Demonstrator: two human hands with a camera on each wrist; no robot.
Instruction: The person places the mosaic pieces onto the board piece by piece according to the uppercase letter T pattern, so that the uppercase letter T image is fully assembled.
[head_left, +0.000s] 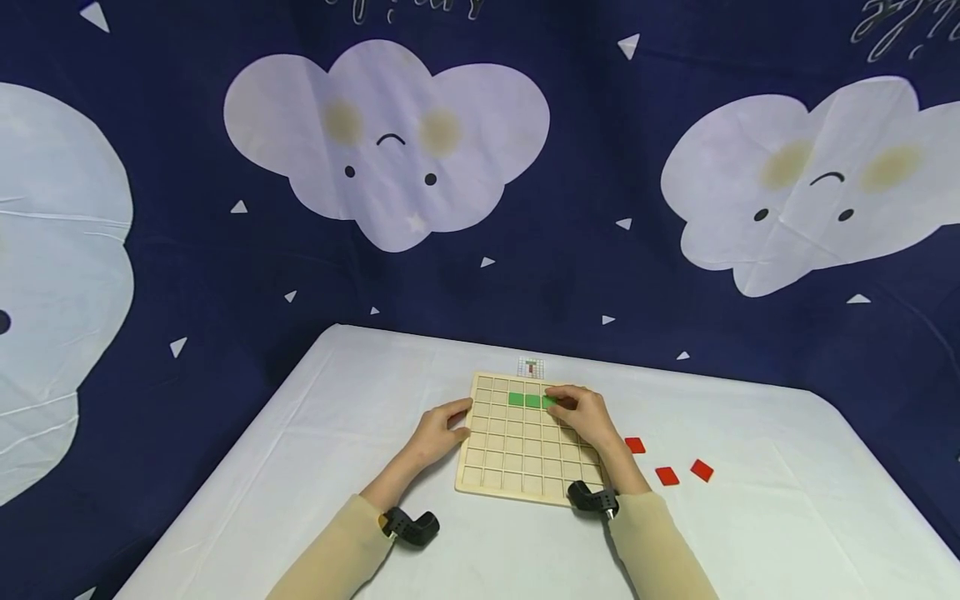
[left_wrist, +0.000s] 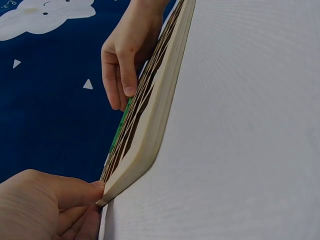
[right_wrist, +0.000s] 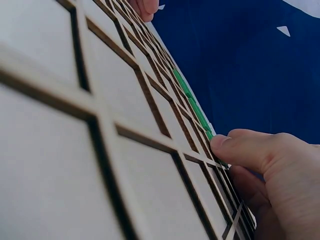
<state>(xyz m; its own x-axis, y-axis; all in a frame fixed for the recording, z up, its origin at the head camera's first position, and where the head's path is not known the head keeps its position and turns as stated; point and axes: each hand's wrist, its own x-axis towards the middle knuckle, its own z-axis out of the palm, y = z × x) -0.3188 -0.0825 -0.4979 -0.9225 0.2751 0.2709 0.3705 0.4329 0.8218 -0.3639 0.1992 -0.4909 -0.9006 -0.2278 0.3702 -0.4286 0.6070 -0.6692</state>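
A pale wooden grid board [head_left: 498,454] lies on the white table, its square cells divided by thin raised strips. Near its far edge, green square tiles [head_left: 524,400] sit side by side in one row. My right hand [head_left: 585,414] pinches the rightmost green tile [head_left: 548,402] between thumb and fingers; the fingers partly cover it. In the right wrist view the fingertips meet the end of the green row [right_wrist: 197,112]. My left hand [head_left: 433,435] touches the board's left edge, thumb and forefinger spread along it. From the left wrist, its fingertips [left_wrist: 95,187] show right at the board's rim.
Red square tiles [head_left: 667,476] lie loose on the table to the right of the board. Behind the board's far edge is a small printed grid card [head_left: 531,367] with a coloured pattern. Dark blue cloth with clouds [head_left: 390,150] hangs behind the white table [head_left: 360,417].
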